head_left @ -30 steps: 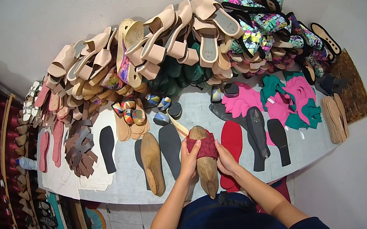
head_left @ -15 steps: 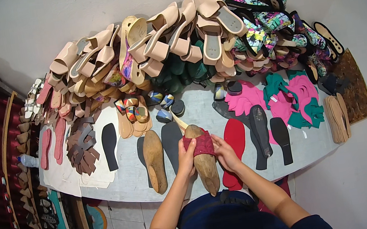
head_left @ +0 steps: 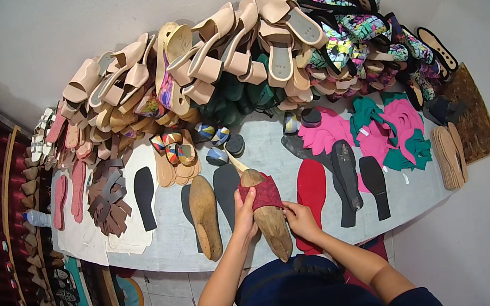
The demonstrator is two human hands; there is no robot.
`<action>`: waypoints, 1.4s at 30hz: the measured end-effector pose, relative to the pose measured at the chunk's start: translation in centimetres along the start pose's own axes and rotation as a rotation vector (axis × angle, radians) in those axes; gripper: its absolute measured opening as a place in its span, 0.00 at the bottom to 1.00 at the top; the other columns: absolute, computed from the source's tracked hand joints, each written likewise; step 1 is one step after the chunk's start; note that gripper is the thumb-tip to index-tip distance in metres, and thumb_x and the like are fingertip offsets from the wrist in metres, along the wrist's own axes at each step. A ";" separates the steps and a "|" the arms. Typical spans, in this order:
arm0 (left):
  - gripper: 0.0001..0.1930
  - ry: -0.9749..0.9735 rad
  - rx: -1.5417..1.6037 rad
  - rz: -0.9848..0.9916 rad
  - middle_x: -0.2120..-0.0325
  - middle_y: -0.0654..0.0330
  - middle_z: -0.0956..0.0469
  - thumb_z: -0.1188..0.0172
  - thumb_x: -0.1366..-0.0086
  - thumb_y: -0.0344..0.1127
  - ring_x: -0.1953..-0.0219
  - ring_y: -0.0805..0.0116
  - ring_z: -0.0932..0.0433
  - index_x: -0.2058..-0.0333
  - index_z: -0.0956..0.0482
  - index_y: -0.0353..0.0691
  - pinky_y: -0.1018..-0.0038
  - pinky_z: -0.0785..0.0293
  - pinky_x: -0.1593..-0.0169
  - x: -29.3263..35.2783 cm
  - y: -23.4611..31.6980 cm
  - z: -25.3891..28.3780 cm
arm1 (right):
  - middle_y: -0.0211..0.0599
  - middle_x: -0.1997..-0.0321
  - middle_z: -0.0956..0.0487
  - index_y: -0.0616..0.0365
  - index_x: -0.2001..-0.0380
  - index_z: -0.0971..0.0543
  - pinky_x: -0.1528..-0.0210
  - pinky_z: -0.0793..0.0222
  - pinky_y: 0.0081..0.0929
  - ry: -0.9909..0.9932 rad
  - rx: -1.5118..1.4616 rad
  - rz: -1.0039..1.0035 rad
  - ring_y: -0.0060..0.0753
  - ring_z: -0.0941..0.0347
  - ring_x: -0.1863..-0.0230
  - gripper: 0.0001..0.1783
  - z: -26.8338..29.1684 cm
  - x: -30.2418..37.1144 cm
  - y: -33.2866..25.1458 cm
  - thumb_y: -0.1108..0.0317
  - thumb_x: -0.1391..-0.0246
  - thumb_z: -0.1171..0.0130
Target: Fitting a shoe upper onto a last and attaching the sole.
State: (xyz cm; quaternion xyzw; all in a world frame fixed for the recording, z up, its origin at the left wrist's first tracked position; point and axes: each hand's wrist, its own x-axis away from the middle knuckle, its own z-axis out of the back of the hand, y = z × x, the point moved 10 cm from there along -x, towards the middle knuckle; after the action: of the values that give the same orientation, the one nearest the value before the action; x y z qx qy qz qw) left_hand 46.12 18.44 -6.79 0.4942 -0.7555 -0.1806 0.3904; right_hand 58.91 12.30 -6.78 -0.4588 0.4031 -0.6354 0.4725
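A wooden shoe last (head_left: 275, 233) lies between my hands, its tip toward me, with a dark red sandal strap (head_left: 262, 194) wrapped across it. My left hand (head_left: 245, 215) grips last and strap from the left, thumb on top of the strap. At the right side, my right hand (head_left: 299, 218) has its fingers pinched at the strap's lower edge. A second wooden last (head_left: 205, 217) lies to the left, partly over a dark sole. Close to my right hand are red insoles (head_left: 311, 184).
Sandals (head_left: 220, 35) are heaped along the back. Black soles (head_left: 346, 182), pink fabric pieces (head_left: 325, 131), green pieces (head_left: 415, 152) and stacked tan soles (head_left: 448, 159) lie on the right. Brown strips (head_left: 110, 200) and a black sole (head_left: 145, 197) are left, beyond them a shelf (head_left: 7, 190).
My right hand has slid down from the strap's side to its lower right edge, fingers closing there. The left hand, last and strap have shifted slightly left.
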 end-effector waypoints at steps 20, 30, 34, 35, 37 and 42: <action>0.18 0.022 0.027 0.007 0.59 0.57 0.34 0.54 0.38 0.41 0.59 0.67 0.30 0.53 0.42 0.41 0.69 0.29 0.58 0.5 -0.8 1.2 | 0.36 0.61 0.26 0.66 0.57 0.30 0.54 0.39 0.20 -0.212 -0.569 -0.345 0.24 0.31 0.59 0.15 -2.8 0.4 4.0 0.72 0.49 0.56; 0.27 -0.122 0.217 0.152 0.48 0.54 0.40 0.69 0.36 0.51 0.46 0.62 0.41 0.47 0.45 0.35 0.67 0.48 0.42 1.6 -4.1 1.2 | 0.39 0.44 0.44 0.57 0.43 0.52 0.44 0.49 0.29 -0.321 -0.758 -0.385 0.32 0.47 0.43 0.35 -4.0 2.8 1.0 0.59 0.50 0.48; 0.26 -0.156 -0.031 0.206 0.49 0.53 0.39 0.70 0.35 0.49 0.47 0.62 0.40 0.48 0.44 0.34 0.68 0.47 0.43 2.6 -5.3 1.3 | 0.39 0.46 0.40 0.59 0.44 0.50 0.45 0.48 0.30 -0.330 -0.765 -0.322 0.33 0.44 0.45 0.37 -3.9 2.5 1.2 0.62 0.54 0.45; 0.26 -0.158 -0.032 0.202 0.49 0.53 0.39 0.70 0.35 0.49 0.47 0.62 0.40 0.48 0.44 0.34 0.68 0.47 0.43 2.8 -5.5 1.9 | 0.40 0.47 0.40 0.59 0.45 0.49 0.45 0.47 0.30 -0.330 -0.795 -0.325 0.33 0.43 0.46 0.37 -4.0 2.4 1.3 0.63 0.55 0.44; 0.25 -0.155 -0.231 0.185 0.49 0.53 0.39 0.70 0.35 0.48 0.47 0.62 0.40 0.48 0.44 0.34 0.68 0.47 0.44 3.2 -6.1 3.7 | 0.40 0.48 0.39 0.59 0.45 0.49 0.45 0.46 0.30 -0.340 -0.830 -0.348 0.33 0.42 0.46 0.36 -4.1 2.4 0.3 0.64 0.55 0.45; 0.23 -0.154 -0.191 0.081 0.52 0.55 0.36 0.68 0.35 0.47 0.49 0.65 0.37 0.50 0.42 0.36 0.72 0.45 0.46 4.4 -6.0 4.3 | 0.39 0.50 0.37 0.60 0.46 0.47 0.47 0.44 0.29 -0.333 -0.883 -0.380 0.32 0.40 0.48 0.34 -4.1 2.2 0.4 0.66 0.55 0.46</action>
State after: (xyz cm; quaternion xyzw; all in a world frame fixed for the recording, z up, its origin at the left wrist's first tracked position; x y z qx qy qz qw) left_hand 45.49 11.42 -11.66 0.4084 -0.7820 -0.2732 0.3836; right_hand 54.76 10.43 -7.80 -0.7750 0.4621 -0.3973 0.1673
